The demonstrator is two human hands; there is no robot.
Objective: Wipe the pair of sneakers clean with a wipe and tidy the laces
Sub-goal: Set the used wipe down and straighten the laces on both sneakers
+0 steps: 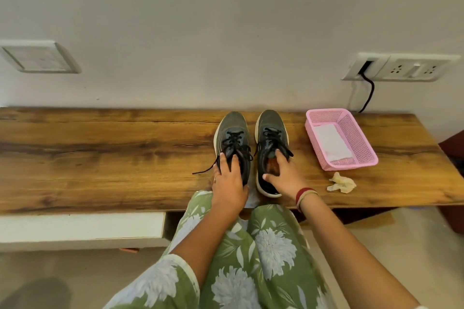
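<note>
While gripping left sneaker with left hand, right sneaker with right hand: likely light, soft-topped, floppy-laced, so best lifted by firmer heel collars.

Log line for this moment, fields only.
left hand: grips left sneaker | right hand: grips right sneaker | crumpled wipe: on table beside pink basket

The left sneaker and the right sneaker stand side by side on the bench, toes toward the wall behind. The left hand holds the left one's heel end, the right hand the right one's. Right of the pair sits a basket with a flat wipe in it; a crumpled wipe lies just before the basket
</note>
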